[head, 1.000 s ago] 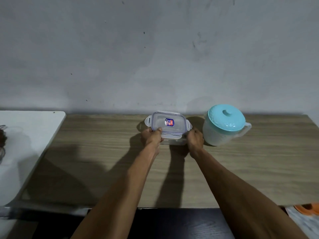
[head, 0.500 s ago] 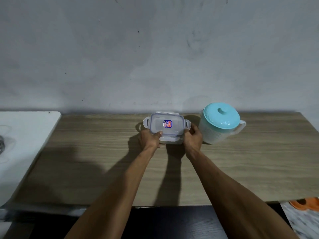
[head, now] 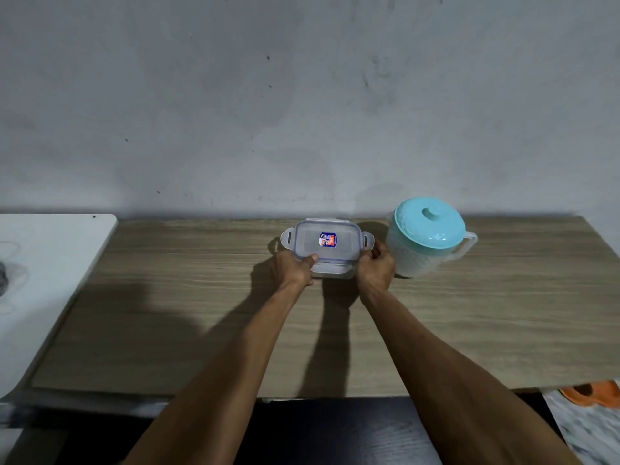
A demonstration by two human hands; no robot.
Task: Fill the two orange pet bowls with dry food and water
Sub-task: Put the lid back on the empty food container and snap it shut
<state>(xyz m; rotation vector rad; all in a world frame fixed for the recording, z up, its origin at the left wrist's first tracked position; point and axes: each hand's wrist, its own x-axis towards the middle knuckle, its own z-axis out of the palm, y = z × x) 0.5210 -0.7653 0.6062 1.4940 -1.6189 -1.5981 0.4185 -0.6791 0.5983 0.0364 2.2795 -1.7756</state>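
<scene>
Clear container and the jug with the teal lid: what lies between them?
In the head view, only the right hand lies there, gripping the clear container at its right end, beside the jug. No other object shows.

A small label [head: 327, 239] on the container lid [head: 327, 245] — print too small to read.
</scene>
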